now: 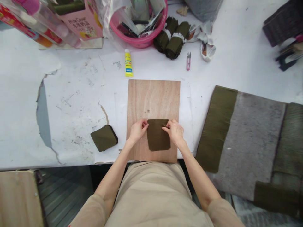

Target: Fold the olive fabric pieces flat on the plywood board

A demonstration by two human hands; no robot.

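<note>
An olive-green fabric piece (158, 135), shaped like a pocket with rounded lower corners, lies flat on a wooden board (153, 99). My left hand (138, 130) pinches at its upper left corner with thumb and forefinger. At the upper right corner, my right hand (174, 130) has its fingertips closed on the fabric edge. Left of the board sits a small stack of olive fabric pieces (104, 138) of similar size, turned at an angle.
Beyond the board lie a yellow glue tube (128, 64) and pink thread snips (188, 61). Farther back are a pink basket (139, 42) of tools and tied olive fabric rolls (177, 40). Folded grey cloth (254, 132) and an olive strip (216, 129) cover the right side.
</note>
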